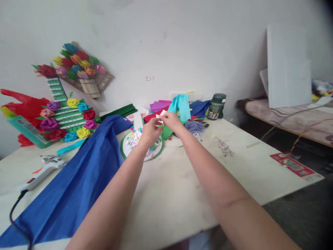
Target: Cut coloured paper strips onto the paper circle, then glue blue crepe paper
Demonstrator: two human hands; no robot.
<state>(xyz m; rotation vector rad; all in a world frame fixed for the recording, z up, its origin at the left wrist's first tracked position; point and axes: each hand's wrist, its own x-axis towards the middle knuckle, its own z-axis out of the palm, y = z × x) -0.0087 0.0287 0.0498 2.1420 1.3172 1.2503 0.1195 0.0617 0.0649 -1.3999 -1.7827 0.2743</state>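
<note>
Both my arms reach forward over the table, and the hands meet at a small piece of white paper [161,114]. My left hand [152,130] is closed with its fingertips pinching the paper's lower side. My right hand [171,121] pinches the same paper from the right, the fingers folded over it. Just below and left of the hands lies a round white disc [127,151] with a green rim, bearing many small white and coloured paper strips [133,138]. My left hand hides part of that disc.
Blue crepe paper [85,180] spreads across the left side, beside a glue gun [43,173] with a black cable. Paper-flower crafts [69,111] stand at the wall. Coloured sheets [182,106], purple string [194,126] and a dark green bottle [216,107] sit at the back. A red-edged card [293,165] lies right.
</note>
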